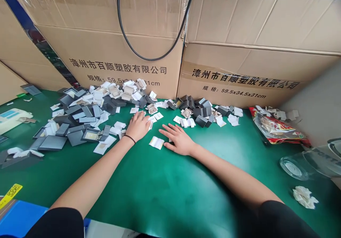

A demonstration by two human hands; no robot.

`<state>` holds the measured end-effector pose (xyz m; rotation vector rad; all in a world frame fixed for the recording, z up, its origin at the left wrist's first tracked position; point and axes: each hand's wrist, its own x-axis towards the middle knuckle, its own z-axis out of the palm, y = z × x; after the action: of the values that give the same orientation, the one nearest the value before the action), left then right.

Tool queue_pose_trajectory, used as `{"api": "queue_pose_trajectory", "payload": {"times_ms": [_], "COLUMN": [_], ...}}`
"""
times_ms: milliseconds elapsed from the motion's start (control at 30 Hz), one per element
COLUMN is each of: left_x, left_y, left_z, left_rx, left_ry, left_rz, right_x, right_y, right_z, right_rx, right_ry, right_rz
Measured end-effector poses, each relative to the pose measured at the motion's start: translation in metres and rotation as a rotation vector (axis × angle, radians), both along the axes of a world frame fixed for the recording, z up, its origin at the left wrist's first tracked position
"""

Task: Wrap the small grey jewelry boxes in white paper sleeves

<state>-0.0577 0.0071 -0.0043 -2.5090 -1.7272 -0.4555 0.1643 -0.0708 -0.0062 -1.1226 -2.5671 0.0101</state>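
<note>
Green, smooth-surfaced counter [170, 192] carries, at left, a heap of dark grey rectangular boxes and white paper inserts [86, 111]. Light, flat-fingered sliding would likely avoid creasing the inserts. Pose: reaching forward, palms down; left hand [137, 127] at the heap's right edge, fingers extended, grip cannot be told; right hand [179, 139] spread wide, just right of a small white rectangular paper piece [156, 142]

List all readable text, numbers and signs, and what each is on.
"漳州市百顺塑胶有限公司": left brown cardboard carton and right brown cardboard carton.
"规格: 59.5x … 31cm": left carton; middle blocked by heaped small white pieces.
"规格: 59.5x34.5x31cm": right carton.
QR code: yellow strip label; its print is too small.
Too blurred: red printed plastic bag, clear plastic container.
</note>
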Motion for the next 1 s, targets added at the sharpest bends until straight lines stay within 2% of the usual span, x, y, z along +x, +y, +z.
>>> {"api": "queue_pose_trajectory", "payload": {"times_ms": [67, 167, 300, 400, 500, 567, 633, 700, 767, 900, 1000], "left_x": [0.001, 0.007, 0.007, -0.007, -0.031, -0.048, -0.062, -0.069, -0.069, -0.06, -0.056], "left_y": [0.001, 0.005, 0.004, 0.0, -0.001, 0.003, 0.01, 0.015, 0.017, 0.011, 0.009], "left_z": [-0.005, -0.009, -0.001, 0.017, 0.031, 0.031, 0.024, 0.015, 0.011, 0.016, 0.024], "left_rx": [-0.008, 0.018, 0.004, 0.186, 0.321, 0.258, 0.088, -0.049, -0.094, 0.036, 0.138], "left_ry": [-0.03, -0.118, -0.253, -0.238, -0.151, -0.092, -0.026, 0.017, 0.022, -0.053, -0.184], "left_rz": [-0.082, -0.168, -0.254, -0.156, 0.102, 0.3, 0.43, 0.464, 0.445, 0.403, 0.349], "right_x": [-0.004, -0.013, -0.023, -0.022, -0.017, -0.016, -0.015, -0.016, -0.016, -0.015, -0.015], "right_y": [0.012, 0.035, 0.057, 0.06, 0.058, 0.057, 0.057, 0.057, 0.058, 0.057, 0.057], "right_z": [-0.002, -0.002, -0.002, -0.007, -0.012, -0.014, -0.014, -0.015, -0.015, -0.014, -0.013], "right_rx": [-0.04, -0.013, 0.009, -0.024, -0.036, -0.042, -0.047, -0.049, -0.051, -0.062, -0.061], "right_ry": [0.013, 0.074, 0.12, 0.107, 0.112, 0.119, 0.127, 0.133, 0.137, 0.135, 0.136], "right_rz": [-0.036, -0.087, -0.147, -0.089, -0.047, -0.043, -0.042, -0.04, -0.041, -0.033, -0.036]}}
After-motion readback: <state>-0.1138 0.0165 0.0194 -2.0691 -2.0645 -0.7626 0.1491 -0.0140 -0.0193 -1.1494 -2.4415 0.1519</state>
